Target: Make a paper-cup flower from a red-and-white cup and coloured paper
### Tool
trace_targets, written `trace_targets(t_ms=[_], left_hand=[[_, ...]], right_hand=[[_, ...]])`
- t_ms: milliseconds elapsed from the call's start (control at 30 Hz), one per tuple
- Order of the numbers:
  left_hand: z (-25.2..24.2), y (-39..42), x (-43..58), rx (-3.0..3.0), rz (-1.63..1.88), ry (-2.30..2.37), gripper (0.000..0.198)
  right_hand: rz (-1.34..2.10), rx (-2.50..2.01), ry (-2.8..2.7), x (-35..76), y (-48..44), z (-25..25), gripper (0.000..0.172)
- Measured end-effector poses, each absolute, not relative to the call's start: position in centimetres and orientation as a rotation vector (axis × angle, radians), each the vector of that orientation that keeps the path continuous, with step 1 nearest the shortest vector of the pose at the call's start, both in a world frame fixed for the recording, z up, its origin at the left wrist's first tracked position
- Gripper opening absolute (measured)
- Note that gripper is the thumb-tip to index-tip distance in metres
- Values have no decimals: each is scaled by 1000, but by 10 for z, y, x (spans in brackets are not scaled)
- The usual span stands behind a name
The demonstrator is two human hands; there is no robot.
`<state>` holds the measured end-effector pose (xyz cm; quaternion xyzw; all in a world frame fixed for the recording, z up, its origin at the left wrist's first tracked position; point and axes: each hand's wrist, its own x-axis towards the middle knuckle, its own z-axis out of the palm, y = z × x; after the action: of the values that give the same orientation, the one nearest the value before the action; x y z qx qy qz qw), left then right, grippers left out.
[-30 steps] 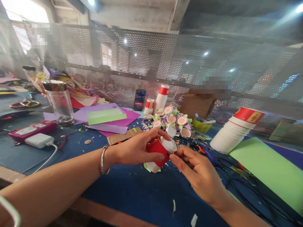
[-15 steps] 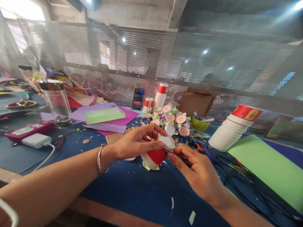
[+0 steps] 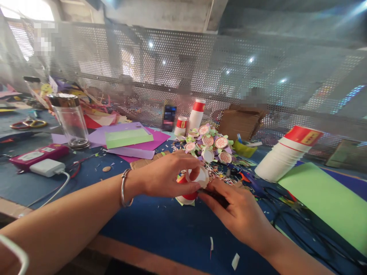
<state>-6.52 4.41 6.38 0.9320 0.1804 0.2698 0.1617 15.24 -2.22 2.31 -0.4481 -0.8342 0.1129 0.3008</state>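
My left hand (image 3: pixel 172 173) pinches a small white round paper piece (image 3: pixel 202 176) with a raised rim, like the bottom of a paper cup. My right hand (image 3: pixel 233 208) is closed at the piece's lower right edge, around something dark and thin that its fingers mostly hide. Just beneath and behind the left fingers, a red and white paper cup (image 3: pixel 187 193) stands upside down on the table with green paper under its edge. Beyond the hands is a heap of round white paper discs (image 3: pixel 208 141), several printed red, with green and purple paper bits.
A stack of paper cups (image 3: pixel 286 154) leans at right beside green paper sheets (image 3: pixel 329 202) and black cables (image 3: pixel 289 225). Left are a glass jar (image 3: pixel 71 122), purple sheets (image 3: pixel 126 133), scissors (image 3: pixel 28 123) and a pink power bank (image 3: pixel 40 157). A perforated metal screen (image 3: pixel 160 72) runs behind.
My left index finger now curls over the white piece, which has turned so that its hollow side shows more. My right hand has shifted slightly left and stays at its edge.
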Motion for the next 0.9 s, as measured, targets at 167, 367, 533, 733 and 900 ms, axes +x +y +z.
trace_targets(t_ms=[167, 367, 533, 733, 900], left_hand=[[65, 47, -67, 2709, 743, 499, 17], [64, 47, -69, 2750, 730, 462, 50], [61, 51, -69, 2682, 997, 576, 45], [48, 66, -63, 1855, 1238, 783, 48], [34, 68, -52, 1576, 1282, 745, 44]], right_hand=[[144, -1147, -2269, 152, -24, 22, 15], [130, -1156, -2264, 153, -21, 21, 15], [202, -1300, -2103, 157, -17, 19, 24], [385, -1368, -1766, 162, -14, 25, 33], [661, -1273, -1539, 165, -9, 28, 34]])
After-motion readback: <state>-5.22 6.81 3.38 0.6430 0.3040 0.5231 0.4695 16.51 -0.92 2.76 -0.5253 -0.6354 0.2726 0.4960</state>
